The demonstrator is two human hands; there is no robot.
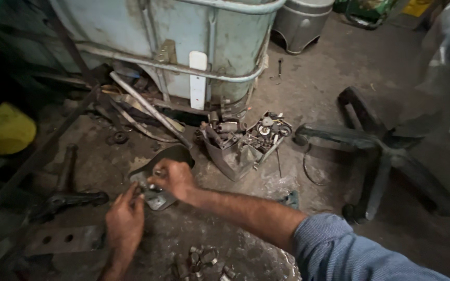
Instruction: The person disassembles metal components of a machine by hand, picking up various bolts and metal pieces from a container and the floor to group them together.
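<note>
Both hands are down on the dirty floor: the right hand (174, 178) curls its fingers shut onto a small metal bracket (154, 196), while the left hand (125, 221) pinches the bracket's near edge. A box of bolts (246, 140) sits just beyond, and a chair base (381, 151) lies well apart on the right.

**What the floor view hides or cuts off**

The small grey metal bracket (154, 196) is mostly covered by the right hand (173, 178) and the fingertips of the left hand (125, 221), so its shape and any fastener on it cannot be told. The left forearm runs out at the bottom edge, at 7 o'clock. The pale caged plastic tank (183, 36) is cut by the top edge at 12 o'clock. The black five-armed chair base (381, 151) blurs at 3 o'clock, under a smeared pale shape at 2 o'clock. The parts in the torn grey plastic container (246, 143) and the pile of small metal pieces (201, 263) at 6 o'clock are too small to identify.
</note>
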